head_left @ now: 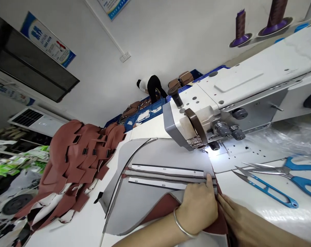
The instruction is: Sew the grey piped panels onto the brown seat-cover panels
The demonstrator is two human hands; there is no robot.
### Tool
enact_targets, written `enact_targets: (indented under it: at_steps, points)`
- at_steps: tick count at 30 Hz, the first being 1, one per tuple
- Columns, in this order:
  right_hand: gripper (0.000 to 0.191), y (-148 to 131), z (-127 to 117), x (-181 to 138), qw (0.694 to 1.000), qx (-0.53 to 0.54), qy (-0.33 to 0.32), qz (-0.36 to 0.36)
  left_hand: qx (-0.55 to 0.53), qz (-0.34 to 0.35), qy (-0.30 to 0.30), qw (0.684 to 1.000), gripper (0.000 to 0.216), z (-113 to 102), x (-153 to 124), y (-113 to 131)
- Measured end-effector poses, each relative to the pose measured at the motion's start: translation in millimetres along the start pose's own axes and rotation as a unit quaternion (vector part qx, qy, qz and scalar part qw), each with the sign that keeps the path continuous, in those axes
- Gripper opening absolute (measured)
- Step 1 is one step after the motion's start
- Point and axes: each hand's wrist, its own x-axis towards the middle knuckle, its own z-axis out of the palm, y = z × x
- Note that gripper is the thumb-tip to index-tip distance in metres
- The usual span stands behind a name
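Grey-backed, red-brown cover piece (145,199) lies grey side up under the sewing machine head (196,133). Two white strips with dark edges (165,169) run across it along a seam. My left hand (200,204), with a bangle at the wrist, presses an extended index finger on the seam near the strips' right ends; its other fingers are curled against the folded cover. At the cover's right edge, my right hand (235,214) pinches the red-brown side, its fingertips partly hidden. The needle area is lit, just beyond my hands.
Blue-handled scissors (286,169) and blue thread snips (268,190) lie to the right. A pile of red-brown covers (78,154) stands at left. Thread cones (240,27) stand behind the machine. A person (151,85) bends over blue crates (147,115) by the wall.
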Motion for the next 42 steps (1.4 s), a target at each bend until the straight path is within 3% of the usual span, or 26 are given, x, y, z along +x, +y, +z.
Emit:
enact_targets:
  at_steps: [8,17,24,32,42]
  points:
    - [0.030,21.1,1.2,5.4,0.999,0.029,0.025,-0.019,-0.054,-0.017,-0.009,0.998,0.060,-1.5,21.0,-9.3]
    - [0.033,46.8,7.9,22.1,0.999,0.029,0.017,-0.024,-0.068,-0.040,0.098,0.992,0.054,17.3,39.8,-27.9]
    - [0.046,51.4,19.7,11.8,0.999,0.013,0.000,-0.030,-0.042,-0.016,0.137,0.990,0.047,17.4,39.0,-34.2]
    - [0.045,51.7,28.7,5.7,0.999,0.014,0.014,-0.025,-0.037,-0.030,0.141,0.989,0.042,17.0,42.8,-32.0]
    - [0.040,54.6,24.0,8.6,0.999,0.036,0.017,-0.029,-0.017,-0.032,0.075,0.997,0.051,6.1,42.3,-26.5]
